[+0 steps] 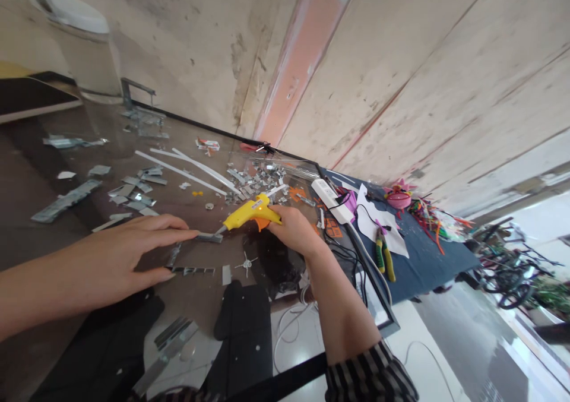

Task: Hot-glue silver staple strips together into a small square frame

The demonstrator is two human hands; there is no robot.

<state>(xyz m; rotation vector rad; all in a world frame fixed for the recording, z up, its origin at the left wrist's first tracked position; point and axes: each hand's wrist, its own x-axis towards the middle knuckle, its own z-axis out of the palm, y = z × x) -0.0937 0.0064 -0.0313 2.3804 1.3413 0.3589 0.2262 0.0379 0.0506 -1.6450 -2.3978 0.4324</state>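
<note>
My right hand (291, 228) is wrapped round the handle of a yellow hot glue gun (244, 213) with an orange trigger. Its nozzle points left and touches, or nearly touches, the end of a short grey strip (210, 237). My left hand (133, 250) steadies a small angular frame of grey strips (193, 270) on the glass tabletop, index fingertip at the upper strip and thumb at the lower one. Right of the frame lie a small pale rectangle (227, 275) and a silvery cross-shaped piece (246, 263).
Grey offcuts (142, 185) and white glue sticks (182, 172) are strewn behind my hands. A lidded clear container (89, 51) stands back left. To the right are a white power strip (332, 201), cables and green-handled pliers (385, 258) on dark cloth.
</note>
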